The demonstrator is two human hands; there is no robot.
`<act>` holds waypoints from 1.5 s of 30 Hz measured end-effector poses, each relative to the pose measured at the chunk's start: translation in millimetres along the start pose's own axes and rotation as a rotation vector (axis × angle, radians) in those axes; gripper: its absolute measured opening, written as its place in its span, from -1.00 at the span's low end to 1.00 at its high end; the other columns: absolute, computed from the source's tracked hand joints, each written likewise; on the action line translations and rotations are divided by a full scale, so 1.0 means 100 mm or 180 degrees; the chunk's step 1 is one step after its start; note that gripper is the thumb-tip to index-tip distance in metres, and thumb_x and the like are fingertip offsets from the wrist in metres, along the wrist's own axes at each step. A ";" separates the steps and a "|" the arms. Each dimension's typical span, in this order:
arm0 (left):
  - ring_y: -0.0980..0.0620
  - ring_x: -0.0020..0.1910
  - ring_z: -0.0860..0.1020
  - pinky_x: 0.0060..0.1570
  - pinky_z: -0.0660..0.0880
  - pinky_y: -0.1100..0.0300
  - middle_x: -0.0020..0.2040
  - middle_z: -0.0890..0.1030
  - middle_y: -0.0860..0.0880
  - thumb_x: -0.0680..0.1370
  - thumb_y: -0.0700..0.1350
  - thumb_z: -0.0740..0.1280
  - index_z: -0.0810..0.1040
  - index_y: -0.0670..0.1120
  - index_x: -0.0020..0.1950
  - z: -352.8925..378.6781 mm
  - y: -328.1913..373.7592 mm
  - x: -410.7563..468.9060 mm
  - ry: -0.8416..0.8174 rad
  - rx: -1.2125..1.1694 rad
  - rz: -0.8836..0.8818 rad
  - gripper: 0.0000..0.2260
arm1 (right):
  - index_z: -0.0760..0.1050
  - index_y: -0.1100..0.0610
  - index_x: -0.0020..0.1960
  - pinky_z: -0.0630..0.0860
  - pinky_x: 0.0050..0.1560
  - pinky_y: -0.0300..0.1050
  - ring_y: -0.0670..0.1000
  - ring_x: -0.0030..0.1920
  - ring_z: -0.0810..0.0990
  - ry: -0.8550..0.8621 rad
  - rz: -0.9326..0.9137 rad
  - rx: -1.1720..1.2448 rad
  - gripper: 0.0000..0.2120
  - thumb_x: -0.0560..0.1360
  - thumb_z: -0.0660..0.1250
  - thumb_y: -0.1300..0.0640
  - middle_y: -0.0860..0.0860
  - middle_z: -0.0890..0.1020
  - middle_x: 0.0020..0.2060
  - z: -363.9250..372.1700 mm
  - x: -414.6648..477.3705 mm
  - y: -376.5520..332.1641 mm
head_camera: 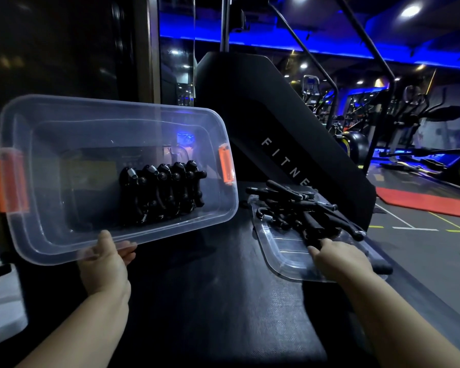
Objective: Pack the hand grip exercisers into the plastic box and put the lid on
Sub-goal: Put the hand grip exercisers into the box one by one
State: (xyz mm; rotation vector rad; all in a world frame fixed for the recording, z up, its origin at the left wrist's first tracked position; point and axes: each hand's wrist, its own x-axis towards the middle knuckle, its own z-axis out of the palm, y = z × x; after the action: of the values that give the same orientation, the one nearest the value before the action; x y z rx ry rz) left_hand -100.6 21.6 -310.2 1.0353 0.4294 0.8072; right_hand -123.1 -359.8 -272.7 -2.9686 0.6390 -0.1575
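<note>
My left hand [108,264] grips the near rim of a clear plastic box [51,235] with orange latches, tilting its open side toward me. Several black hand grip exercisers [162,192] stand in a row inside it, right of centre. To the right, the clear lid [287,256] lies flat on a dark padded surface with a pile of several black exercisers [300,208] on top. My right hand [340,257] reaches over the lid, fingers closing on the near end of one black exerciser [315,241] from the pile.
A black machine housing [276,123] lettered "FITNE" slopes up right behind the pile. The dark padded surface [210,301] stretches toward me. Gym floor with a red mat [422,200] and exercise machines lies to the right. Something white [0,314] sits at the lower left.
</note>
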 end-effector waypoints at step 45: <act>0.15 -0.53 0.58 -0.53 0.48 0.34 -0.53 0.59 0.04 0.63 -0.02 0.21 0.34 -0.04 -0.11 -0.01 0.05 -0.02 -0.0015 -0.0088 -0.0018 -0.83 | 0.42 0.03 -0.15 0.47 -0.23 -0.11 -0.06 -0.22 0.51 -0.0025 -0.0914 0.0220 -0.28 0.07 0.35 -0.57 -0.10 0.53 -0.24 -0.15 -0.23 -0.74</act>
State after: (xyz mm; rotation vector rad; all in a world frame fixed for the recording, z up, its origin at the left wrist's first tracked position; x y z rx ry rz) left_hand -104.8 22.3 -306.1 1.0099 0.4161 0.8035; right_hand -116.1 -284.0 -250.7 -2.9753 0.1980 -0.1854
